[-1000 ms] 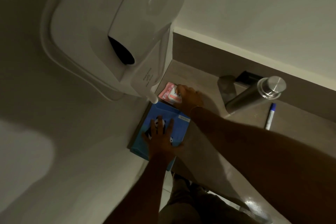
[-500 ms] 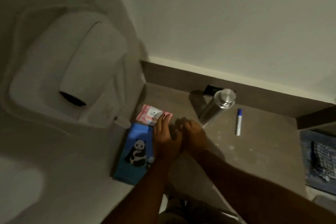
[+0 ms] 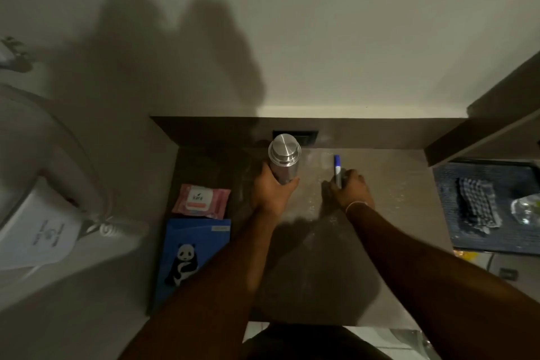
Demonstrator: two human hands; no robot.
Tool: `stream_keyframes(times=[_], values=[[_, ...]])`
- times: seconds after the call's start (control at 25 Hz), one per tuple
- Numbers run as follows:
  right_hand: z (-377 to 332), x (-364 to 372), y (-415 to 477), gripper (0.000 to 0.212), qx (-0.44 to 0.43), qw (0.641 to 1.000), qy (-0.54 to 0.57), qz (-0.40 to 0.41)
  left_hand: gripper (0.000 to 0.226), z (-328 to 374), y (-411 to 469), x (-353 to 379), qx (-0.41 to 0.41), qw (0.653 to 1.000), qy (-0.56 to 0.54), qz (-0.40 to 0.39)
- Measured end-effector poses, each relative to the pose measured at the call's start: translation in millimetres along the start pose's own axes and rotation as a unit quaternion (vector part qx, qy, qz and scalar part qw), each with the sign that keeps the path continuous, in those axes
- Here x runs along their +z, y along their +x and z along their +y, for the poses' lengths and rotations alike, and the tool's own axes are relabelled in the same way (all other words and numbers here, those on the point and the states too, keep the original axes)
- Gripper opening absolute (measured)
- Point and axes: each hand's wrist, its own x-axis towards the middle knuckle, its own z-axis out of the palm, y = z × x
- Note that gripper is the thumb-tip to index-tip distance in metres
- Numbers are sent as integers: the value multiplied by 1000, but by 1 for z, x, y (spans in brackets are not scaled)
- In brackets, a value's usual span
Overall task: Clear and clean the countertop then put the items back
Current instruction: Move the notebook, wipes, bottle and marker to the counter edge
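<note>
steel bottle [image 3: 284, 161] in left hand [image 3: 273, 193]

The left hand [image 3: 273, 191] has moved to grip the flask [image 3: 284, 159], the right hand [image 3: 349, 188] the marker [image 3: 337, 168].

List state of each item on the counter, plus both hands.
steel bottle: upright, cap on, gripped by left hand
marker: capped, lying flat, under right hand
wipes pack: flat, flap shut
panda box: flat
cloth: crumpled on tray
</note>
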Motion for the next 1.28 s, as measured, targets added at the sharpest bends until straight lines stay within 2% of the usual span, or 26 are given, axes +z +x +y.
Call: stream_keyframes(times=[0.12,0.24,0.32,0.44,0.56,0.72,0.84,1.04,1.16,1.28], values=[[-4,5,12,50,-4,1000,-10,-11,65,-18,16,-30,-19,999,-38,0],[-8,15,15,27,-20,999,-31,7,52,-38,34,-67,-48,992,-66,93],[-12,24,6,21,-25,999,-21,0,54,-55,52,-93,-66,984,-94,135],[-28,47,-24,19,-24,997,22,-66,68,-77,82,-132,-98,971,-119,185],[-42,95,-64,15,-78,989,4,-124,77,-89,107,-152,-119,964,-138,192],[-60,155,-119,28,-13,965,74,-249,79,-99,122,-159,-99,965,-142,197],[-73,186,-142,32,8,947,95,-307,67,-114,103,-156,-83,970,-111,198],[-95,226,-166,31,52,922,122,-363,57,-156,14,-122,-52,960,-143,234],[-104,236,-165,35,6,938,31,-345,50,-187,-31,-112,-83,967,-97,222],[-108,235,-159,36,-25,935,-67,-347,49,-204,-53,-109,-65,977,-27,203]])
